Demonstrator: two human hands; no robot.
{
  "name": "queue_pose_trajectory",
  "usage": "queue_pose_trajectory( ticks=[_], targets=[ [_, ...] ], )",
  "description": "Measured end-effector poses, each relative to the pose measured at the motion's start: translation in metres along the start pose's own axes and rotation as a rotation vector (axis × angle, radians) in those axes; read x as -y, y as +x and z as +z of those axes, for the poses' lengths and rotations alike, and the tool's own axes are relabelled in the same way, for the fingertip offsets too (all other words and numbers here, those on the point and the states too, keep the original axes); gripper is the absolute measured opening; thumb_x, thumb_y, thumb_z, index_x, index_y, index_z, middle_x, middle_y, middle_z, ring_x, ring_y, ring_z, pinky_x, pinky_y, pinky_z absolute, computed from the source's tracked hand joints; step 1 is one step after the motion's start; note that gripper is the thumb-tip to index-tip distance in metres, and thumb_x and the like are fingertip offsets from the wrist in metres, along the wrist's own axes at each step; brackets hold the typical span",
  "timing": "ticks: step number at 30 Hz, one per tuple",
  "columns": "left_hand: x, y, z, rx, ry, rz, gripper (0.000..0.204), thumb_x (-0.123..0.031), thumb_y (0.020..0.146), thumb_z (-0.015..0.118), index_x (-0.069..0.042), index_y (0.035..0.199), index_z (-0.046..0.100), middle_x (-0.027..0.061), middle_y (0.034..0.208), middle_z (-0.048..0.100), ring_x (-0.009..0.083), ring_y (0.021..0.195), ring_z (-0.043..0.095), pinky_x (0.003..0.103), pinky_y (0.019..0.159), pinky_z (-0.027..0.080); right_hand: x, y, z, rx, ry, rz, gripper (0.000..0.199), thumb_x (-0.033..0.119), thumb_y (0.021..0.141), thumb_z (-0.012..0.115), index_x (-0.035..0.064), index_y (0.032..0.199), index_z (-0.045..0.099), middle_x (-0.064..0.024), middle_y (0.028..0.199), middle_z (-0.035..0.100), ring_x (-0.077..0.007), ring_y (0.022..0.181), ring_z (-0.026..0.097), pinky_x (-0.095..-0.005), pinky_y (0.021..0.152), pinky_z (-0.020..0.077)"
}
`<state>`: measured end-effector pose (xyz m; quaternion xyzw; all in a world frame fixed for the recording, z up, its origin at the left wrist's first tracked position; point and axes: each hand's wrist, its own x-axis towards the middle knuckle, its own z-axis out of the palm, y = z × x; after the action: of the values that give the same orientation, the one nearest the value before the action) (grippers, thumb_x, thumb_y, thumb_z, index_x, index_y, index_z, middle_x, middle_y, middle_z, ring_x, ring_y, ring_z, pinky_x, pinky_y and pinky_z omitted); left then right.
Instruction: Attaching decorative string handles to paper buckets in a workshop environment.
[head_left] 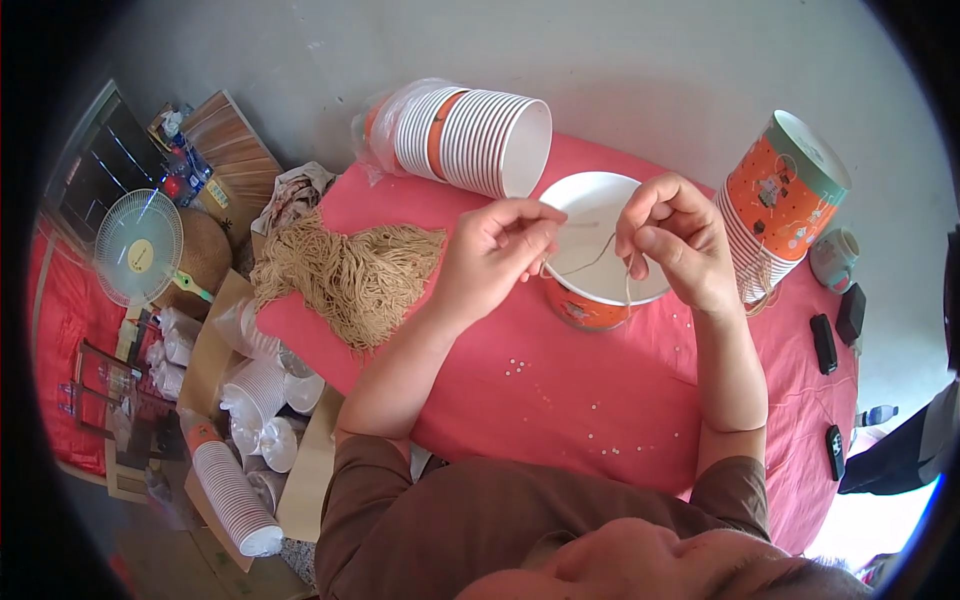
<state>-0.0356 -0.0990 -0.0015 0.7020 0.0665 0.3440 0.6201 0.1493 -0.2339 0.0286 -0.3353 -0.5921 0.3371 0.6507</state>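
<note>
A paper bucket (590, 312), white inside with an orange printed outside, stands upright on the table between my hands. A thin tan string (580, 270) sags across its mouth. My left hand (500, 248), at the bucket's left rim, pinches one part of the string between thumb and fingertips. Over the right rim, my right hand (682, 240) has its fingers curled in a pinch on another part of the string, and a loop hangs below it. Whether the string passes through the bucket's wall I cannot tell.
A bundle of tan strings (350, 275) lies at left on the pink tablecloth (520, 410). Nested buckets (470, 135) lie behind; another stack (785, 190) stands at right near a mug (835, 258) and black objects. Left of the table are a cardboard box (312, 480) of bagged containers and a fan (140, 248).
</note>
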Motion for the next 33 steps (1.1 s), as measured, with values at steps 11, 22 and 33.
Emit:
queue_pose_trajectory(
  ticks=[11, 22, 33],
  targets=[
    [0.017, -0.013, 0.01, -0.063, 0.036, 0.031, 0.011, -0.006, 0.099, 0.057, 0.003, 0.103, 0.061, 0.001, 0.075, 0.061, 0.0046, 0.066, 0.055, 0.02, 0.058, 0.044, -0.001, -0.007, 0.012, 0.114, 0.087, -0.014, 0.014, -0.004, 0.092, 0.06, -0.0012, 0.105, 0.059, -0.007, 0.086, 0.065, -0.0075, 0.071, 0.063, -0.0213, 0.063, 0.0526],
    [0.018, -0.01, -0.002, -0.128, -0.07, 0.017, 0.012, -0.008, 0.101, 0.054, 0.003, 0.103, 0.057, -0.0007, 0.072, 0.056, 0.0027, 0.063, 0.05, 0.019, 0.056, 0.04, 0.001, -0.012, 0.018, 0.179, 0.147, -0.022, 0.015, -0.006, 0.089, 0.063, -0.0019, 0.103, 0.061, -0.0094, 0.084, 0.067, -0.0094, 0.069, 0.062, -0.0216, 0.06, 0.0504],
    [0.022, -0.018, 0.012, 0.046, 0.126, 0.022, 0.011, -0.009, 0.098, 0.06, 0.002, 0.102, 0.062, -0.0015, 0.078, 0.061, 0.0015, 0.067, 0.054, 0.019, 0.058, 0.043, -0.001, -0.008, 0.015, 0.156, 0.134, -0.041, 0.015, -0.008, 0.09, 0.06, -0.0018, 0.103, 0.06, -0.0095, 0.083, 0.066, -0.0089, 0.067, 0.061, -0.0217, 0.058, 0.0486]
  ],
)
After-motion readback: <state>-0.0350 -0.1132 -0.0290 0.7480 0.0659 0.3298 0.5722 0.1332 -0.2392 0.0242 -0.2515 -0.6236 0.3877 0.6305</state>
